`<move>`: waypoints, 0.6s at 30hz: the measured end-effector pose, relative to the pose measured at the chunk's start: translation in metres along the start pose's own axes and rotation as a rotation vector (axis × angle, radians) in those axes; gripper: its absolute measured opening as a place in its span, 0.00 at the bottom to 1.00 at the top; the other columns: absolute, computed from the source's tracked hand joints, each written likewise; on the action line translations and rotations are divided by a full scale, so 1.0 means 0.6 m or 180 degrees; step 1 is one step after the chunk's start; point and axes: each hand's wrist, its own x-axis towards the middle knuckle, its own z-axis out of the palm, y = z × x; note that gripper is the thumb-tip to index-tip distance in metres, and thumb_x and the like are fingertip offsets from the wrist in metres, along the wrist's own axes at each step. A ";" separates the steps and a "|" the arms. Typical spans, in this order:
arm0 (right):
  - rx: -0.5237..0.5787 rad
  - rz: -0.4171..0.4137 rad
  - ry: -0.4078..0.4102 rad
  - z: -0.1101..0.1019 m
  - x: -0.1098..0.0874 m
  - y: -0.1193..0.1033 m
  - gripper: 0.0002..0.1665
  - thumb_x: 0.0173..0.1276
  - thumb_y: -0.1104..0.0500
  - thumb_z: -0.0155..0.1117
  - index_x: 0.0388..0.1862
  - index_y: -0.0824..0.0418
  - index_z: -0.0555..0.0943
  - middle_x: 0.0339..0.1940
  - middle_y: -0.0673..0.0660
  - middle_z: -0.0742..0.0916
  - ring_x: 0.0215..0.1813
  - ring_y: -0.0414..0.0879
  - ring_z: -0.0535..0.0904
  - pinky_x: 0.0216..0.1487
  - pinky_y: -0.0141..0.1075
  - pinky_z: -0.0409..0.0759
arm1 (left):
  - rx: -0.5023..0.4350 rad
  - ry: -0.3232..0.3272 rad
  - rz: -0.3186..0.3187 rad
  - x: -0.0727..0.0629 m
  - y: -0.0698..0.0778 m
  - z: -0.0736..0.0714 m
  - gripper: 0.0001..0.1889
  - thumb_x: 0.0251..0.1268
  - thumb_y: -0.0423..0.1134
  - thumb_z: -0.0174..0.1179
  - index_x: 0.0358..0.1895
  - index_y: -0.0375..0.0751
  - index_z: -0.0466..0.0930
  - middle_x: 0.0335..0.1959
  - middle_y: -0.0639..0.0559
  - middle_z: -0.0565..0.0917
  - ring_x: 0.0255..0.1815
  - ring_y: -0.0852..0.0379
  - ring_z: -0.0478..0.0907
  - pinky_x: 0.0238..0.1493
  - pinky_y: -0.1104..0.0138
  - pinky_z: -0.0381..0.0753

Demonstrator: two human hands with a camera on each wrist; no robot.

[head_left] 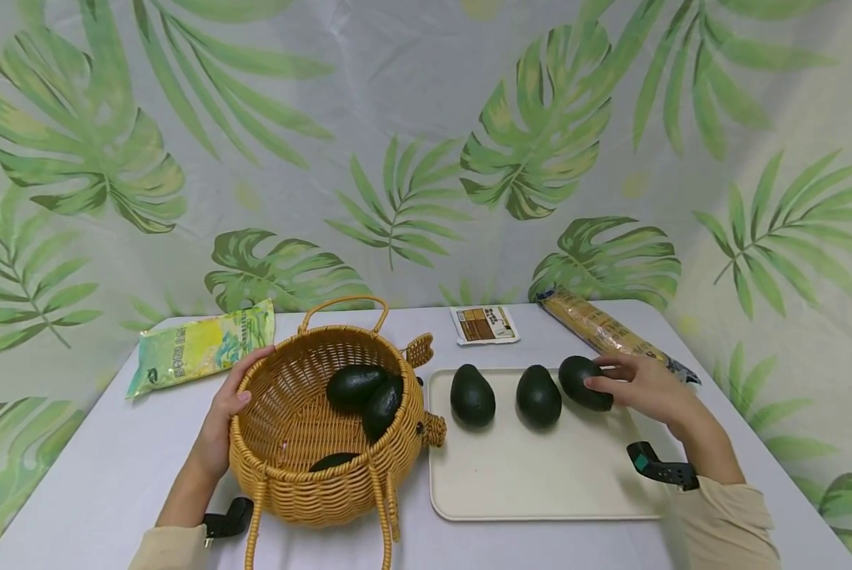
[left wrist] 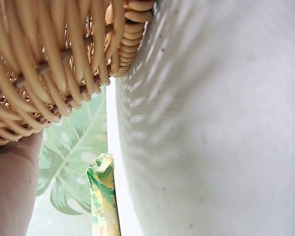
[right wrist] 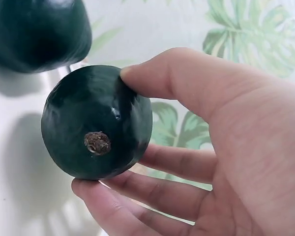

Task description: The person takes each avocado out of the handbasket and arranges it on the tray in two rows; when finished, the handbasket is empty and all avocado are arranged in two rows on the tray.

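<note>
A round wicker basket point(head_left: 312, 499) shaped like an animal stands left of centre, with an avocado point(head_left: 355, 386), a second avocado point(head_left: 383, 408) and part of a third dark one inside. My left hand point(head_left: 221, 423) grips its left side near the rim; the left wrist view shows mostly the woven wall point(left wrist: 49, 59). Between the thumb and fingers of my right hand point(head_left: 650, 388) is a dark green avocado point(head_left: 580, 384), its stem scar showing in the right wrist view. Two more avocados, one point(head_left: 472, 397) and another point(head_left: 538, 397), lie on the cream tray point(head_left: 540, 483) beside it.
Behind the basket at left lies a green and yellow packet point(head_left: 198, 348). A small brown and white packet point(head_left: 485, 324) is at the back, and a long golden packet point(head_left: 604, 324) lies back right. Basket handles point(head_left: 379, 507) hang at the front.
</note>
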 end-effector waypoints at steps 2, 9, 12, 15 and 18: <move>0.0023 0.0038 -0.0046 0.003 0.003 0.004 0.48 0.71 0.36 0.65 0.76 0.66 0.68 0.69 0.75 0.77 0.57 0.59 0.84 0.56 0.53 0.81 | 0.0007 0.0004 -0.0010 0.000 0.001 0.000 0.31 0.76 0.40 0.33 0.81 0.42 0.57 0.75 0.52 0.66 0.73 0.54 0.66 0.61 0.69 0.74; 0.0217 0.0151 -0.0153 0.008 0.006 0.007 0.47 0.71 0.38 0.66 0.75 0.68 0.66 0.69 0.77 0.76 0.50 0.51 0.86 0.50 0.43 0.86 | -0.0004 0.0022 -0.0014 0.000 0.002 0.001 0.31 0.76 0.40 0.33 0.81 0.42 0.57 0.75 0.51 0.66 0.73 0.54 0.66 0.61 0.69 0.74; 0.0335 0.0134 -0.0217 0.010 0.005 0.007 0.47 0.71 0.41 0.67 0.76 0.70 0.64 0.70 0.78 0.73 0.50 0.52 0.86 0.49 0.42 0.86 | -0.0017 0.0016 -0.0007 0.001 0.002 0.001 0.31 0.75 0.40 0.33 0.81 0.42 0.57 0.75 0.51 0.66 0.73 0.53 0.66 0.61 0.69 0.74; 0.0497 0.0074 -0.0349 0.014 0.004 0.006 0.49 0.71 0.44 0.69 0.77 0.69 0.60 0.68 0.78 0.72 0.50 0.52 0.86 0.50 0.42 0.86 | -0.0027 0.0013 0.0000 0.001 0.001 0.001 0.31 0.75 0.40 0.33 0.81 0.41 0.57 0.74 0.51 0.66 0.72 0.53 0.66 0.61 0.69 0.74; 0.0562 0.0030 -0.0460 0.018 0.002 0.004 0.51 0.70 0.45 0.70 0.79 0.68 0.57 0.67 0.76 0.71 0.51 0.51 0.86 0.50 0.41 0.86 | -0.0047 0.0012 0.0006 0.000 0.001 0.001 0.31 0.75 0.40 0.33 0.81 0.41 0.57 0.74 0.51 0.67 0.72 0.53 0.67 0.60 0.69 0.75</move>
